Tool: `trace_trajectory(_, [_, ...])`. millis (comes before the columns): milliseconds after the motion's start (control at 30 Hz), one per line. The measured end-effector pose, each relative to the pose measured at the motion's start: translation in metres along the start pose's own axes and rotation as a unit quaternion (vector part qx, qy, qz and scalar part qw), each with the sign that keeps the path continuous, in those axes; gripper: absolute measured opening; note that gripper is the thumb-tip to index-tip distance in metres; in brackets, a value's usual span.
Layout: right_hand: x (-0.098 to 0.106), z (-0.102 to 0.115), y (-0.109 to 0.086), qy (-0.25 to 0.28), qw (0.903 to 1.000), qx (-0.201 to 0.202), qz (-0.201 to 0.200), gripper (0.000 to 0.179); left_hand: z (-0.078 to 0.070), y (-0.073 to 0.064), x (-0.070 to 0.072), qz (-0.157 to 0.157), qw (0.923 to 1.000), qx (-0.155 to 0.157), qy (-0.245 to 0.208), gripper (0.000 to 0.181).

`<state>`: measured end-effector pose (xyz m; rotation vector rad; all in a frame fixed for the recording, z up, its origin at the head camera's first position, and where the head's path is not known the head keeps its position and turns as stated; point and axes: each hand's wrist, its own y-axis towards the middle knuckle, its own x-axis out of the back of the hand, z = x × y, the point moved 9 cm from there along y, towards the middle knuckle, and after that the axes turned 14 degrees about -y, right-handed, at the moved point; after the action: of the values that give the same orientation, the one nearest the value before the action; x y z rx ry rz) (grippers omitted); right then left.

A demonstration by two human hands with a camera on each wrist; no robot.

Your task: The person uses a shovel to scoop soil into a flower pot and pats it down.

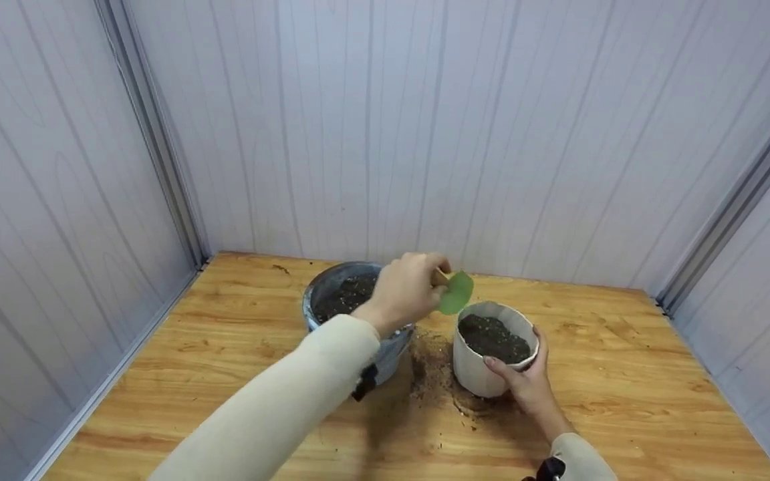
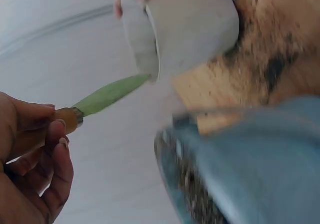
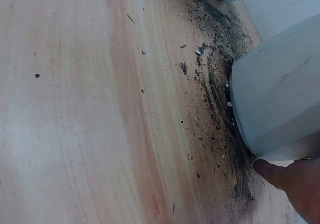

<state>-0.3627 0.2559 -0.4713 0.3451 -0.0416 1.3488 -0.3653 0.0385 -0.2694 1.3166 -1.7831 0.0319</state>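
My left hand (image 1: 408,287) grips a small hand trowel by its wooden handle (image 2: 67,120), above and between two pots. The trowel's green blade (image 1: 457,292) points toward the white pot (image 1: 477,371), just above its rim at the back left. Dark soil (image 1: 494,338) fills much of that pot. On the pot's right side, my right hand (image 1: 531,386) holds it with the thumb at the front rim and fingers around the far side. The larger blue-grey bucket (image 1: 392,357), also holding dark soil (image 1: 351,295), stands partly hidden behind my left hand and forearm.
Spilled soil (image 1: 432,357) lies on the wooden table (image 1: 224,374) between and in front of the two containers, with scattered crumbs around it. Pale panel walls (image 1: 385,133) close off the table's back and both sides.
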Motion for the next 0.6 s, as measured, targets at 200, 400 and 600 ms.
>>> trace_trajectory(200, [-0.005, 0.002, 0.002, -0.01, 0.9999, -0.002, 0.007, 0.11, 0.016, -0.006, 0.048, -0.045, 0.9988, 0.019, -0.003, 0.018])
trace_trajectory(400, [-0.002, 0.003, 0.006, -0.025, 0.9996, -0.001, 0.01, 0.11, 0.033, -0.014, 0.086, -0.088, 0.9955, 0.035, 0.008, 0.015])
trace_trajectory(600, [0.003, 0.0, 0.009, -0.035, 0.999, -0.009, 0.026, 0.11, 0.055, -0.025, 0.109, -0.118, 0.9916, 0.049, 0.016, 0.013])
